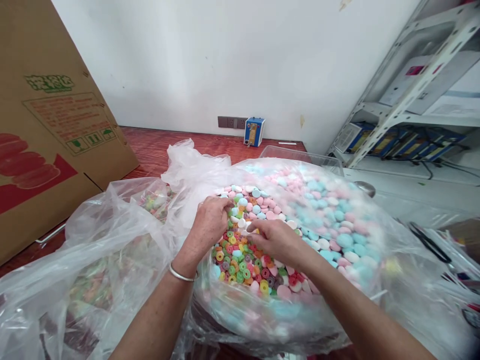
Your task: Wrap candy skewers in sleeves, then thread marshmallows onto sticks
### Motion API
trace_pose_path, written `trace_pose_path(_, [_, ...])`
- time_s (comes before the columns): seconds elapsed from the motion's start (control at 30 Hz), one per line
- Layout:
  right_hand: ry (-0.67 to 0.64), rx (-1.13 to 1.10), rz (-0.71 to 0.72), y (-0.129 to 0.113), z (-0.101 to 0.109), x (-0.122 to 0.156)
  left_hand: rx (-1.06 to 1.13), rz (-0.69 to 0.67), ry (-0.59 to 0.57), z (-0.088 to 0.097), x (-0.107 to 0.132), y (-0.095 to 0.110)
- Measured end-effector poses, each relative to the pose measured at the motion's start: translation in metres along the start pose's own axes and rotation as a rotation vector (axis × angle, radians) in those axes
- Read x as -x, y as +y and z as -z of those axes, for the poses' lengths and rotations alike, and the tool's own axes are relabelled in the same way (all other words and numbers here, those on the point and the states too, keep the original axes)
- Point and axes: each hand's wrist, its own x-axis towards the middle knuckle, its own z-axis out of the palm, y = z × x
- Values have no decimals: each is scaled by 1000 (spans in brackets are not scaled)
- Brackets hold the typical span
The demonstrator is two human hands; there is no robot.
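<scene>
A large clear plastic bag [360,210] lies opened out, full of pink, blue and white round candies [347,242]. Small sugared ring gummies [240,270] in green, yellow, orange and red lie on top of them at the left. My left hand [213,217], with a bangle at the wrist, is closed, its fingertips down among the candies at the bag's left edge. Facing it, my right hand [272,237] has its fingers bent together over the ring gummies, beside some white candies [243,225]. Whatever lies between the fingers of either hand is hidden.
Another clear bag [123,250] with ring gummies spreads at the left, below a tall cardboard box [60,125]. A blue device [254,132] stands by the wall sockets. Behind the bag is a clear plastic tub [300,154]; black-handled scissors [429,242] and white shelving [405,107] are right.
</scene>
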Motion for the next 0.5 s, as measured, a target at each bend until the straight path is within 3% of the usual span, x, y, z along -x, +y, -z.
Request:
trace_pose_path(0.1, [-14,71,11,-13,-11,0,2,15,-11,1,1,0])
trace_pose_path(0.2, [-21,86,23,-11,-16,-2,11,42,-21,3,2,-2])
trace_pose_path(0.33, [6,32,1,5,-9,-2,-40,50,-33,4,5,-5])
trace_pose_path(0.5, [98,70,-124,16,4,0,-162,32,-72,5,11,-4])
